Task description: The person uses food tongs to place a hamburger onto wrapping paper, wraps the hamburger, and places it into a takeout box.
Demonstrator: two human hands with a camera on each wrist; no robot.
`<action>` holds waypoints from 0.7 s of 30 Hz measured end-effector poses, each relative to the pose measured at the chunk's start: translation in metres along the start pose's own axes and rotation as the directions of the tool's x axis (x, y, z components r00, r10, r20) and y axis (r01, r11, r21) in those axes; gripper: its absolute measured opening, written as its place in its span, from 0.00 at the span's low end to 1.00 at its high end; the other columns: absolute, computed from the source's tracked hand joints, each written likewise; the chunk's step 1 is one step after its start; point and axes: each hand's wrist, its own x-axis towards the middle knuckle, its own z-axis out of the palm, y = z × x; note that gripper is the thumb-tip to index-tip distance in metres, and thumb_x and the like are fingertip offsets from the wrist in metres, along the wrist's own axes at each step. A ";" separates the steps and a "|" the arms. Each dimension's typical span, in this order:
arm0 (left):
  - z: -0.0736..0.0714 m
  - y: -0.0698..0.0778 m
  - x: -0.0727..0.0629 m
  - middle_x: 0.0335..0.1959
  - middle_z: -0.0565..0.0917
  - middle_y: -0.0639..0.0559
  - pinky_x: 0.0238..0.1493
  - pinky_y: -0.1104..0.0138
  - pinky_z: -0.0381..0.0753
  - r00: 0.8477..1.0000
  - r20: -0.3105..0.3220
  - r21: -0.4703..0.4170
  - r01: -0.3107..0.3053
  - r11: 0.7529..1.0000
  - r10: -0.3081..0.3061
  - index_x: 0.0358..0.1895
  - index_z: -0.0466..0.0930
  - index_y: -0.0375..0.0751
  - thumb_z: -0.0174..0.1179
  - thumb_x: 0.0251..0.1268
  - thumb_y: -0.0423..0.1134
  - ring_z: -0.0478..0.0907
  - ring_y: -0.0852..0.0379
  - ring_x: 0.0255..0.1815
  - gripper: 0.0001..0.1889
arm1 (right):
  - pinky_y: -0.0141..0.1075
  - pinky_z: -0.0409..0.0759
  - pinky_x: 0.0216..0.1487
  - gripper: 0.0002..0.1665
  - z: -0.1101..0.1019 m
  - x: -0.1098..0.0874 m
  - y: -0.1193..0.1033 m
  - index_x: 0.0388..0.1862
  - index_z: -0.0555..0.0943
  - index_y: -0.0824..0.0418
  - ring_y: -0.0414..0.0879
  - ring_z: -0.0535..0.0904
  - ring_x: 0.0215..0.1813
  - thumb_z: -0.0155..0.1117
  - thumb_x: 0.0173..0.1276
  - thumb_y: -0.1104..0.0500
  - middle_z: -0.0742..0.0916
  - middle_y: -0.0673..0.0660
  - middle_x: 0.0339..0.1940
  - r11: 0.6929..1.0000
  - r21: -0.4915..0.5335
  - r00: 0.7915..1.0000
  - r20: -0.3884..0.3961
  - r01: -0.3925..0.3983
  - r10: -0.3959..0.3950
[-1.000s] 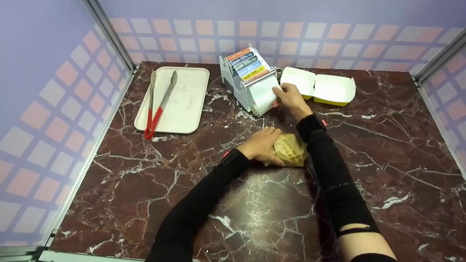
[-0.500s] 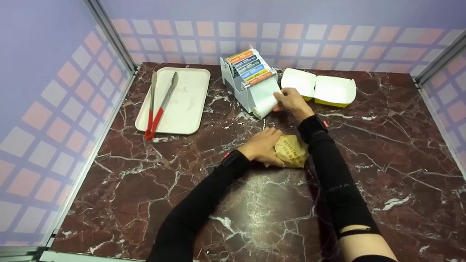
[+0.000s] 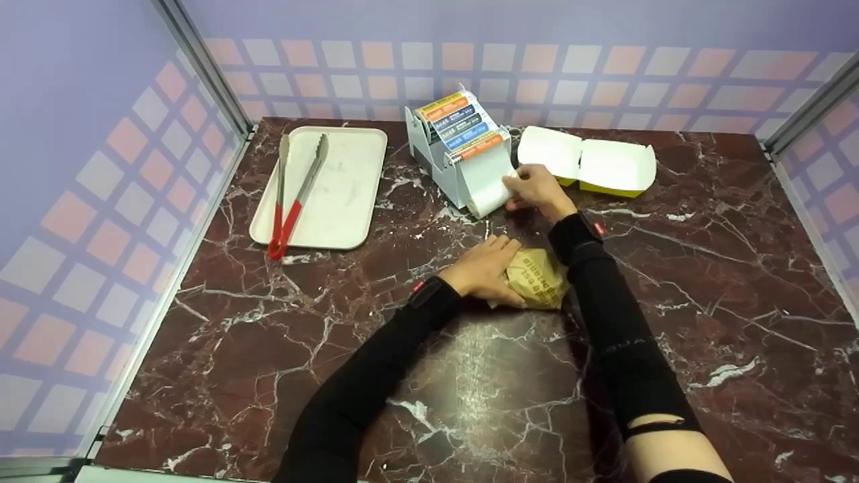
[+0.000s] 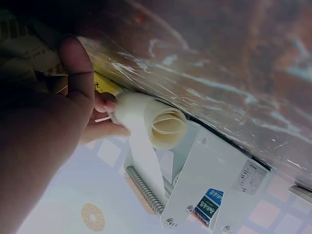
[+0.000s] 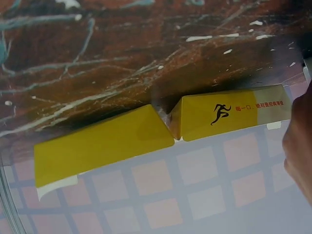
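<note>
My left hand [image 3: 484, 272] grips the left side of a round bundle wrapped in tan printed paper [image 3: 537, 278] on the marble-patterned table. Farther back, my right hand [image 3: 538, 190] pinches the white backing strip [image 3: 484, 173] that hangs curled from the front of a grey label dispenser [image 3: 436, 168]. Rows of coloured labels [image 3: 463, 124] lie across the dispenser's sloping top. In the left wrist view, the loose end of the backing strip [image 4: 168, 127] is rolled up. Only the edge of my right hand [image 5: 300, 141] shows in the right wrist view.
An open yellow box with a white inside [image 3: 616, 164] stands just right of the dispenser, beyond my right hand. At the back left, red-handled tongs [image 3: 288, 218] lie on a white tray [image 3: 345, 201]. Patterned walls [image 3: 376, 64] enclose the back and sides.
The labels have slid forward and down over the dispenser as my right hand drew the backing strip slightly lower. My left hand and the wrapped bundle have stayed in place.
</note>
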 end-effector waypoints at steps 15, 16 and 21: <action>0.000 0.000 0.002 0.84 0.55 0.37 0.85 0.50 0.50 0.998 0.036 -0.022 0.045 0.999 -0.044 0.83 0.52 0.40 0.76 0.51 0.63 0.52 0.41 0.85 0.61 | 0.28 0.80 0.17 0.18 0.006 0.011 -0.050 0.48 0.85 0.67 0.33 0.74 0.12 0.63 0.76 0.52 0.84 0.50 0.26 0.978 -0.184 0.915 -0.370 0.095 -0.158; 0.000 0.000 0.001 0.84 0.55 0.37 0.85 0.50 0.50 0.998 0.035 -0.024 0.045 0.999 -0.045 0.83 0.52 0.40 0.76 0.51 0.63 0.52 0.40 0.85 0.61 | 0.29 0.82 0.18 0.17 0.007 0.011 -0.052 0.47 0.86 0.67 0.33 0.76 0.12 0.64 0.75 0.52 0.85 0.50 0.25 0.982 -0.167 0.911 -0.386 0.084 -0.144; 0.000 -0.001 0.000 0.84 0.55 0.36 0.85 0.50 0.49 0.998 0.033 -0.032 0.050 0.998 -0.049 0.83 0.51 0.41 0.76 0.51 0.62 0.51 0.40 0.85 0.61 | 0.32 0.87 0.26 0.09 0.013 0.011 -0.059 0.40 0.83 0.64 0.37 0.83 0.16 0.70 0.70 0.58 0.86 0.52 0.28 0.997 -0.028 0.908 -0.412 0.078 -0.082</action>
